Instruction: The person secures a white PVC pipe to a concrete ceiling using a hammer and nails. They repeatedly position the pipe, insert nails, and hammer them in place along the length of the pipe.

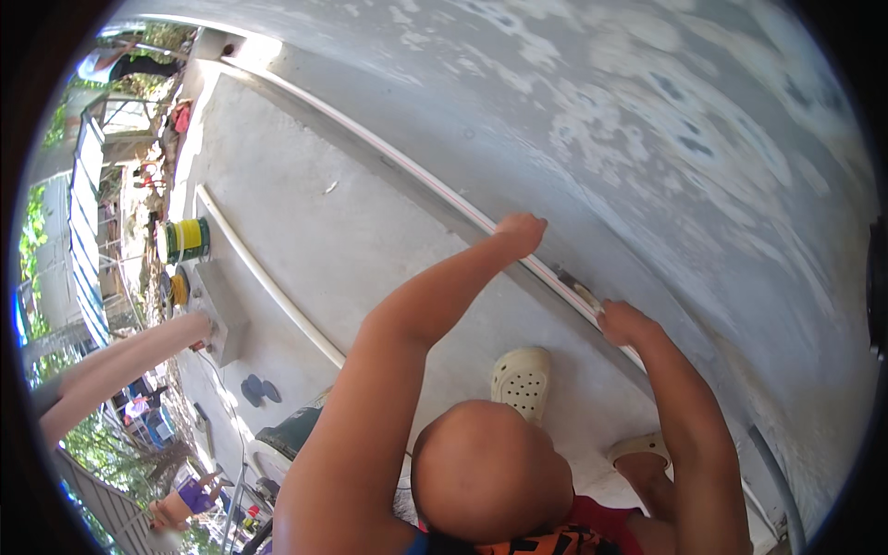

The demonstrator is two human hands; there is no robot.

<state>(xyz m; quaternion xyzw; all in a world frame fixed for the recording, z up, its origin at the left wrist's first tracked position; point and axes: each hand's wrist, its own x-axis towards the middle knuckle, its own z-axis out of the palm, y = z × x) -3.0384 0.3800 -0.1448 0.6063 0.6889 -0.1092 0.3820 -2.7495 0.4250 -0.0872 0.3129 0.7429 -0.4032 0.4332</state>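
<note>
A long, thin white pipe (407,166) with a reddish line along it runs beside the base of the grey wall. My left hand (521,233) is closed at the pipe, with its fingertips partly hidden from above. Farther down the same pipe, my right hand (631,326) is closed on a small scraper-like tool (586,296). The tool has a pale body and a flat dark end lying against the pipe; its exact kind is hard to make out.
Rough plaster patches mark the wall (666,102). Another pale pipe (268,277) lies on the concrete floor to the left, near a concrete post (222,319) and a yellow-green wire spool (190,239). Dark slippers (261,389) lie nearby. A clog (523,381) is on my foot.
</note>
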